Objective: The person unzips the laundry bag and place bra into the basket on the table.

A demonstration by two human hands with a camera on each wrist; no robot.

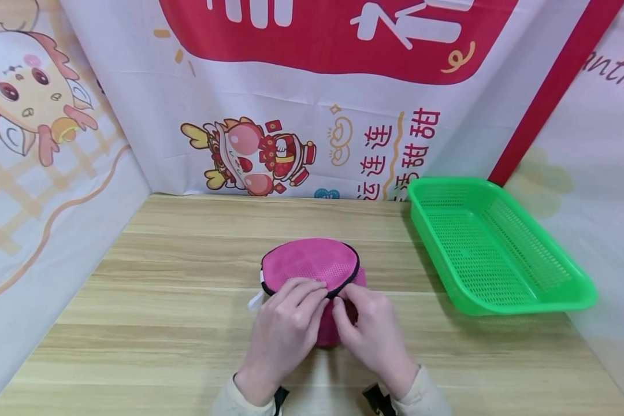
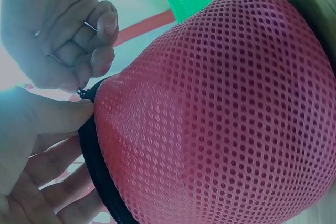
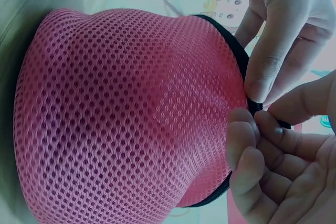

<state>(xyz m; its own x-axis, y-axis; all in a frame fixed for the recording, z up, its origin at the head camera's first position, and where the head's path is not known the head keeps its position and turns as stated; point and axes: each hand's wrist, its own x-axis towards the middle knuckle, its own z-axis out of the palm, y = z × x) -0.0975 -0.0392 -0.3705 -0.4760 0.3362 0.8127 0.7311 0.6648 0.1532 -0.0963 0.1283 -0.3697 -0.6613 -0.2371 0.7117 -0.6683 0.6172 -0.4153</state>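
Observation:
A pink mesh bag (image 1: 309, 263) with a rounded body stands on the table in front of me, a black zipper (image 2: 93, 150) running round its top rim. My left hand (image 1: 288, 323) pinches this rim, the thumb on the near side and the other fingers behind, as the left wrist view shows. Close beside it, my right hand (image 1: 373, 329) pinches at the zipper with thumb and forefinger, its other fingers curled. The small part between those fingertips is mostly hidden. From the bag's left side hangs a white loop (image 1: 256, 301).
To the right stands a green plastic basket (image 1: 499, 306) with perforated walls. The wood-grain table (image 1: 151, 323) ends at a printed cloth (image 1: 151, 144) at the back, with more printed cloth along the sides.

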